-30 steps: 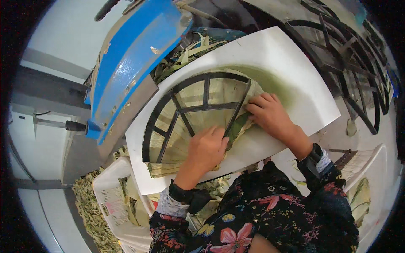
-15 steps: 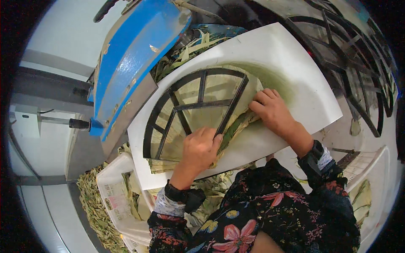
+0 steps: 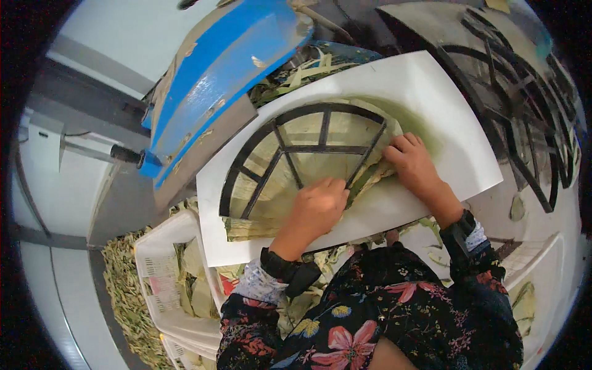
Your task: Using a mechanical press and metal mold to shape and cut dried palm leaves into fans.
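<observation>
A black fan-shaped frame [image 3: 320,149] with several crossbars lies flat on a stack of pale green-tan dried leaves [image 3: 265,229]. The stack rests on a white board [image 3: 459,176]. My left hand [image 3: 317,209] is closed on the frame's narrow near corner, and its fingers hide that corner. At the stack's right edge, my right hand [image 3: 416,163] has curled fingers pinching the leaf edges just outside the frame. A darker green, crumpled leaf edge [image 3: 364,188] shows between the two hands.
A blue machine guard [image 3: 228,68] stands at the far left, with leaf strips [image 3: 302,74] beside it. White baskets [image 3: 176,271] with leaves sit at the lower left, near a heap of leaf scraps [image 3: 126,296]. More black frames [image 3: 518,105] are piled at the right. Another white basket [image 3: 536,262] stands lower right.
The whole view has shifted slightly, so the board, frame and both hands appear a little farther right. Both hands keep nearly the same places on the frame and leaves.
</observation>
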Motion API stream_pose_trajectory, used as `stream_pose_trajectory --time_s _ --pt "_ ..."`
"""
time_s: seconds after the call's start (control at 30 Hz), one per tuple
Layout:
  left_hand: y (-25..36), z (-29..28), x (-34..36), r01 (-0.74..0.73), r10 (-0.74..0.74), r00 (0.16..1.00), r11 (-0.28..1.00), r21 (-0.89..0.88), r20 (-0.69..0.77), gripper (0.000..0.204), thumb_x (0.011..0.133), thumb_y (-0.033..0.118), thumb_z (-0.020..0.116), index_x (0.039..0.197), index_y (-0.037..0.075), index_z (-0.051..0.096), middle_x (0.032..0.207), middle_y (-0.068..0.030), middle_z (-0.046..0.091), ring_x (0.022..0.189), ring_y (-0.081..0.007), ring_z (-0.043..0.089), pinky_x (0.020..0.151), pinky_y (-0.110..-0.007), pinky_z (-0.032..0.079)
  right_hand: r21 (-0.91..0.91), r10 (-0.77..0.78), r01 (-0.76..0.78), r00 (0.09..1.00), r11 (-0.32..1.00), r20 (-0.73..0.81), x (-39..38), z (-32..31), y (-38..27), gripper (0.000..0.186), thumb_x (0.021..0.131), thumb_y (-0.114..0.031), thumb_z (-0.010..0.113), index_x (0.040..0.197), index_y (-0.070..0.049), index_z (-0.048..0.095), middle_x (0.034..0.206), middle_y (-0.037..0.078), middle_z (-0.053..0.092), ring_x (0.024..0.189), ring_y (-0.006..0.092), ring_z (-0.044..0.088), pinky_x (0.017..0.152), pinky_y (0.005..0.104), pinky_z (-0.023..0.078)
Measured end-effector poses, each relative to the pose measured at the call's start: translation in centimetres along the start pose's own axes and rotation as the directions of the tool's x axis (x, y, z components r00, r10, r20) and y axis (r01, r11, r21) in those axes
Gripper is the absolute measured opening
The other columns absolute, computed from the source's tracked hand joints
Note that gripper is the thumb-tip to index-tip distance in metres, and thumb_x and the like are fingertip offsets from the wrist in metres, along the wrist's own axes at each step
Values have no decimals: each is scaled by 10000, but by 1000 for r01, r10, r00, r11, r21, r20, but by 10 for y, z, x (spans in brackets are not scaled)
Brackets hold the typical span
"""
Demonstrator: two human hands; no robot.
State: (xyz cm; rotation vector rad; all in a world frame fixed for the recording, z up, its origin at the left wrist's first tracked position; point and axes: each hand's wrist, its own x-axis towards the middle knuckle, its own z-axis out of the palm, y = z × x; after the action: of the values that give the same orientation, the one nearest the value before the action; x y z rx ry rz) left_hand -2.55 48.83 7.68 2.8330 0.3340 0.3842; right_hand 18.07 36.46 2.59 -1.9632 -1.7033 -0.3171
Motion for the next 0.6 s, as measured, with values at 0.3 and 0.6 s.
stream_pose_trajectory --time_s 0.3,0.6 --pt "4 -24 -104 -93 -126 905 873 -478 -406 157 839 72 563 972 1 607 820 -135 618 728 -267 603 657 -340 493 170 34 -29 999 985 -24 21 -43 -70 284 719 -73 646 991 -52 564 931 140 557 882 324 538 762 405 460" --pt "15 36 -163 298 -517 850 319 -900 98 175 884 117 508 974 -3 599 793 -87 620 679 -143 583 654 -266 472 -35 -459 485 846 874 272 25 -10 -167 270 711 -221 651 907 -56 566 848 91 571 816 273 564 794 410 422"
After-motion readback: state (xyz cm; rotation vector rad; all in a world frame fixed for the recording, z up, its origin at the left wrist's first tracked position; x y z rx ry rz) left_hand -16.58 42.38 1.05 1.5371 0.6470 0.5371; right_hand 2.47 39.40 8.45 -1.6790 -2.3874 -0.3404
